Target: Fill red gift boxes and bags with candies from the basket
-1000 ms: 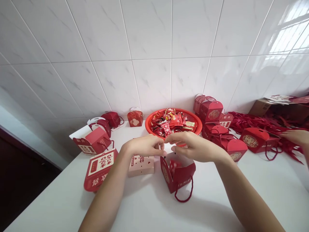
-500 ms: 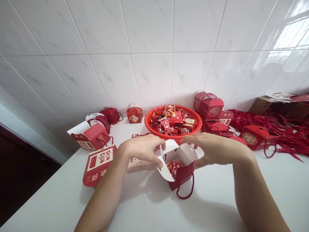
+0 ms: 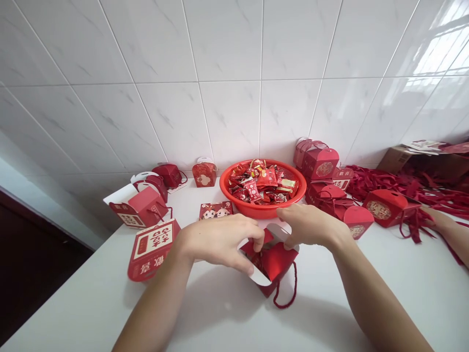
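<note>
A red paper gift box (image 3: 280, 261) with a dark red cord handle (image 3: 293, 288) stands on the white table between my hands. Its front and back red flaps are folded inward over the opening, and the rounded white-lined side flaps stand up. My left hand (image 3: 227, 242) pinches the left flap between thumb and fingers. On the right flap, my right hand (image 3: 308, 226) grips with its thumb inside the rim. Whatever lies within the box is mostly covered by the flaps.
Behind the box is a red plastic basket (image 3: 262, 210) of wrapped sweets. Red gift boxes (image 3: 141, 203) stand at left, more boxes (image 3: 320, 164) at right. Another person's arm (image 3: 450, 232) reaches to the red ribbons (image 3: 381, 182). A flat printed box (image 3: 216, 210) lies behind my left hand.
The box's front and back flaps have folded inward, covering the red packets inside. Both hands have come lower and closer over it. Another person's arm has appeared at the right edge.
</note>
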